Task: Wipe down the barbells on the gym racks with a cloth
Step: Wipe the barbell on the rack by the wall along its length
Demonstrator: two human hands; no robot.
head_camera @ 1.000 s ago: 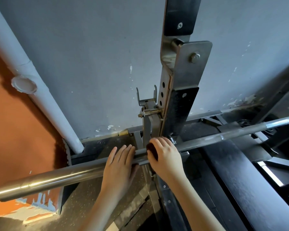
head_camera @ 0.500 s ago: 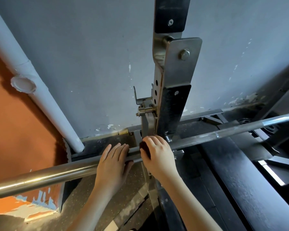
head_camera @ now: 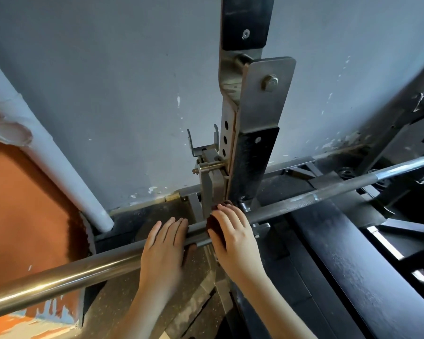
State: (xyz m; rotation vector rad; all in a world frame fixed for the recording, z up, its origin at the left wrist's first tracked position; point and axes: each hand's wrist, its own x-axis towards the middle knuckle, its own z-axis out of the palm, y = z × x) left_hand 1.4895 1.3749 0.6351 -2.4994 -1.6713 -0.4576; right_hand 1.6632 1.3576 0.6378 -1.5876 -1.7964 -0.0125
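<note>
A steel barbell (head_camera: 304, 199) runs from lower left to upper right across the rack upright (head_camera: 252, 133). Its thick shiny sleeve (head_camera: 59, 277) points toward the lower left. My left hand (head_camera: 164, 250) lies over the bar at the sleeve's inner end, fingers straight on top and thumb beneath. My right hand (head_camera: 235, 233) is wrapped over the bar just right of it, beside the upright, pressing a dark maroon cloth (head_camera: 214, 231) against the bar. Only a small part of the cloth shows under the fingers.
A grey wall (head_camera: 108, 94) stands close behind the rack, with a white pipe (head_camera: 47, 152) slanting down at left and an orange wall (head_camera: 22, 216) beside it. An empty bar hook (head_camera: 203, 145) juts from the upright. Black rack beams (head_camera: 353, 265) fill the right side.
Both hands stay on the bar at the same spot by the upright. My view has shifted slightly, and my right hand with the cloth has twisted a little round the bar.
</note>
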